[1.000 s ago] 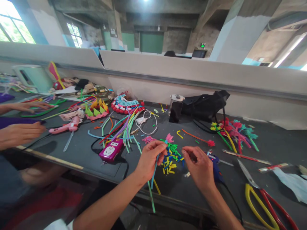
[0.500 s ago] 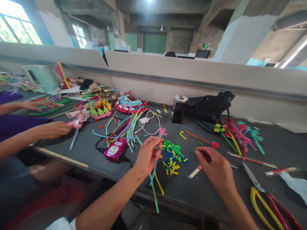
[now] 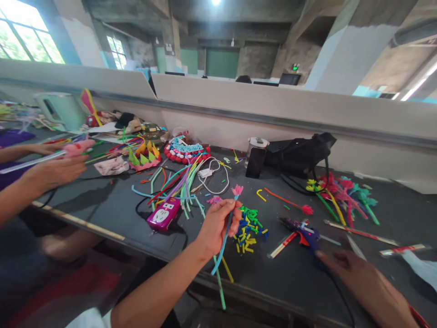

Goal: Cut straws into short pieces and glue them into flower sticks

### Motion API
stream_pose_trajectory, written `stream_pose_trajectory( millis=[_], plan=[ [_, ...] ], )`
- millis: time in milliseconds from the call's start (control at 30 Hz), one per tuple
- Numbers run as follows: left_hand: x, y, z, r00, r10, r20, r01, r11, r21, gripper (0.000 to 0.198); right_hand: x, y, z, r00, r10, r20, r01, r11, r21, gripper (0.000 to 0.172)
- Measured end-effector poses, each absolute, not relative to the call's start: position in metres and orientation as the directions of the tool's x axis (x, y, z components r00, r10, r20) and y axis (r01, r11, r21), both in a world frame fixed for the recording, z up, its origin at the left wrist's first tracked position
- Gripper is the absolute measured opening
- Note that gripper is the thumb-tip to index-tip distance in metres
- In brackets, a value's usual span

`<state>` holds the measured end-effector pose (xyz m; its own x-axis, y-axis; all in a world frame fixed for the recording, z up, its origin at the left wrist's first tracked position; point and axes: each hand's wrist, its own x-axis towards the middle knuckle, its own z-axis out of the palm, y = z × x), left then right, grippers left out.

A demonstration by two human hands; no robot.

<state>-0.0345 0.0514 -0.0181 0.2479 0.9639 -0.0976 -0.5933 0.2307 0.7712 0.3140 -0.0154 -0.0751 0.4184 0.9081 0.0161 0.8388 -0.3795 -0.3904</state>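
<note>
My left hand [image 3: 221, 225] is closed in a pinch around a blue pipe-cleaner stem [image 3: 221, 255]. A pink pipe-cleaner flower [image 3: 237, 190] tops that stem, above my fingers. My right hand [image 3: 367, 280] has its fingers partly stretched out, low over the right side of the table. Its fingertips are by the handle end of a blue hot glue gun [image 3: 307, 234] with an orange trigger; whether they touch it I cannot tell. Scissors lie mostly hidden under this hand, with a blade [image 3: 356, 247] showing. Cut green, blue and yellow pieces [image 3: 249, 228] lie beyond my left hand.
A purple power strip [image 3: 164, 214] and a bundle of pipe cleaners [image 3: 182, 182] lie left. Finished flowers [image 3: 344, 191], a black bag [image 3: 300, 155] and a phone [image 3: 255, 162] are at the back right. On the left, a co-worker's hand [image 3: 56, 175] holds a pink glue gun [image 3: 78, 148].
My right hand has moved right and toward me, uncovering the blue glue gun and covering the scissors. My left hand has shifted slightly right with the flower. The co-worker has raised the pink glue gun.
</note>
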Motion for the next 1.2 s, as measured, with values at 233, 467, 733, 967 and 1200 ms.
stream_pose_trajectory(
  millis=[233, 467, 733, 967, 1200],
  plan=[
    [-0.032, 0.051, -0.016, 0.301, 0.948, -0.101, -0.537, 0.256, 0.804, 0.025, 0.291, 0.004, -0.083, 0.387, 0.918, -0.091, 0.785, -0.379, -0.489, 0.043],
    [-0.031, 0.050, -0.017, 0.305, 0.944, -0.124, -0.523, 0.275, 0.807, 0.024, 0.287, -0.003, -0.067, 0.448, 0.856, -0.259, 0.256, -0.400, -0.880, 0.025],
    [-0.029, 0.050, -0.018, 0.328, 0.934, -0.144, -0.524, 0.307, 0.794, 0.021, 0.260, -0.006, -0.048, 0.178, 0.911, -0.371, -0.378, -0.285, -0.881, 0.023],
    [-0.023, 0.051, -0.023, 0.333, 0.933, -0.137, -0.531, 0.306, 0.790, 0.019, 0.218, 0.004, -0.032, -0.060, 0.924, -0.378, -0.605, -0.335, -0.722, 0.027],
    [-0.017, 0.053, -0.027, 0.317, 0.937, -0.151, -0.551, 0.311, 0.774, 0.020, 0.187, 0.017, -0.022, -0.249, 0.914, -0.321, -0.621, -0.405, -0.671, 0.026]
  ],
)
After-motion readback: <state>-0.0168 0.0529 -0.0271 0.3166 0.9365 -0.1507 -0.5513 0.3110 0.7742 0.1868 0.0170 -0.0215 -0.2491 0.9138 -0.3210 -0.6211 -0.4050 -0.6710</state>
